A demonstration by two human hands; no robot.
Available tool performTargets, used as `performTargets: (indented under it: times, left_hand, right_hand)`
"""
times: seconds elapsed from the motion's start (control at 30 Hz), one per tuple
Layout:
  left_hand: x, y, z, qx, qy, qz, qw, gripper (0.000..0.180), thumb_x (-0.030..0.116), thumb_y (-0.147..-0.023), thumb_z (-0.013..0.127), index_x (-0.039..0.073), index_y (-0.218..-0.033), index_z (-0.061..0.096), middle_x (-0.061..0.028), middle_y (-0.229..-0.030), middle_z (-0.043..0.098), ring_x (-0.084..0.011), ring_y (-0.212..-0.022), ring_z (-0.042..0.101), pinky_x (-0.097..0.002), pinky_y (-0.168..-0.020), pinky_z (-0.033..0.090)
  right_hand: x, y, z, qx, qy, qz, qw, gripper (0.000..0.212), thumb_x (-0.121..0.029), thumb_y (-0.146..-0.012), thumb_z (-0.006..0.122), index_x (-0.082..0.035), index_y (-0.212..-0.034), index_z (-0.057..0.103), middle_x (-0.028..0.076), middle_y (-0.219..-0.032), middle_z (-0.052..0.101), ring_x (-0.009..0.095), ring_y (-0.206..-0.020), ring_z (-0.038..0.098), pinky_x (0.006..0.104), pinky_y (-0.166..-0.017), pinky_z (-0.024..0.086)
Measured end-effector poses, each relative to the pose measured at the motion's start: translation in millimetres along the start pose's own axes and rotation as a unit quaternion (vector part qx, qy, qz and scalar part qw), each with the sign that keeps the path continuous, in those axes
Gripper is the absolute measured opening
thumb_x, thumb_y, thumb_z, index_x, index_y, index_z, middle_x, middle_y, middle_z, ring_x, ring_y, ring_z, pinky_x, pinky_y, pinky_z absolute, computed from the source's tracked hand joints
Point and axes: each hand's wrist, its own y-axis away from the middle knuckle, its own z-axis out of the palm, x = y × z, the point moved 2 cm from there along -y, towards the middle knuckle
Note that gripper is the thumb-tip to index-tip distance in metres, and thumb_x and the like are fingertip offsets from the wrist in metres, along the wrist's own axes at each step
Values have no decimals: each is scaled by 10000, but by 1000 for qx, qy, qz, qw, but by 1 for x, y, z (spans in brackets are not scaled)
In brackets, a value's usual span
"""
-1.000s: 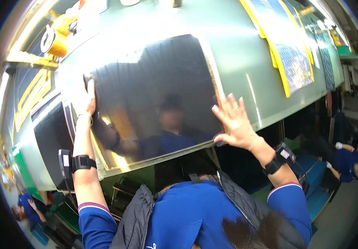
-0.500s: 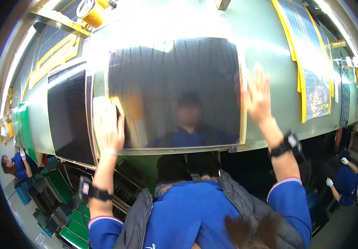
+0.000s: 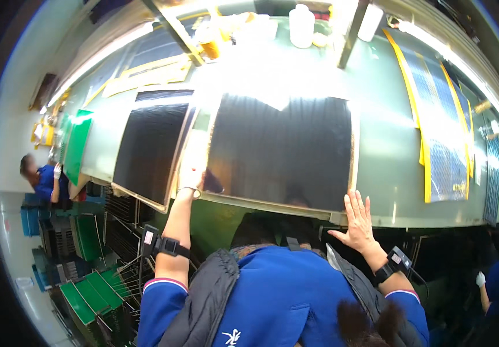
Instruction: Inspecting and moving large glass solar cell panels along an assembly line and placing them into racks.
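Note:
A glossy dark panel (image 3: 278, 156) with a light, coppery rim lies flat on the pale green worktop, in front of my body. My right hand (image 3: 358, 225) is at the panel's near right corner, fingers stretched and thumb out to the left, palm down and holding nothing. Beside the panel's left edge is my left hand (image 3: 194, 173), partly washed out by glare. Its fingers are too bright to make out, and a dark reflection of it shows in the panel. Farther left, a second dark panel (image 3: 151, 147) lies on the worktop.
Blue patterned sheets with yellow borders (image 3: 437, 133) lie at the right. A white bottle (image 3: 301, 26) stands at the back, between metal posts (image 3: 353, 34). A green board (image 3: 77, 144) is at far left, near a co-worker (image 3: 47, 182). Green boards in racks (image 3: 96, 292) stand below left.
My view has turned and shifted, showing more of the worktop's back. The right hand has come down along the panel's right edge to its near corner. The left hand stays by the left edge.

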Motion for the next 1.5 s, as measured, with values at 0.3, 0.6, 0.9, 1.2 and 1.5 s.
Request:
performTargets:
  times: [0.3,0.6,0.9,1.2,1.5]
  left_hand:
    - [0,37,-5,-110,-11,-73,991,200,230,-867,705,89,-779,593,31,-664,543,-80,-577,456,-281,-522,387]
    - [81,93,-118,-209,238,-39,948,207,121,-878,671,-13,-1024,612,-19,-880,643,-91,-763,586,-223,-719,479]
    - [107,67,-174,-10,198,106,974,508,306,-969,556,-20,-1343,449,-118,-1054,686,-171,-871,683,-290,-789,550]
    - [-74,114,-91,52,-419,186,887,1073,412,-641,790,39,-1487,244,-201,-1536,225,-362,-1428,196,-508,-1159,180]
    - [25,143,-190,71,-361,488,792,330,11,-828,599,-30,-1155,621,-216,-1133,655,-340,-1035,657,-429,-895,541]
  right_hand:
    - [19,31,21,48,8,-21,999,1087,-418,-666,803,41,-1463,223,223,-1546,189,347,-1457,138,500,-1188,45]
    - [35,-18,-24,296,-112,-232,920,273,-46,-867,586,-141,-1122,566,113,-1324,569,302,-1257,517,503,-1127,307]
    - [71,-146,-153,500,-327,71,799,250,-203,-901,689,-36,-810,526,-52,-618,411,41,-568,385,236,-521,329]
    - [6,-143,16,125,3,94,988,838,-571,-759,695,-114,-1413,439,253,-1525,222,432,-1409,193,604,-1125,95]
    - [-116,-138,34,215,-68,95,970,581,-272,-757,784,-102,-1276,584,182,-1433,427,373,-1375,328,543,-1135,202]
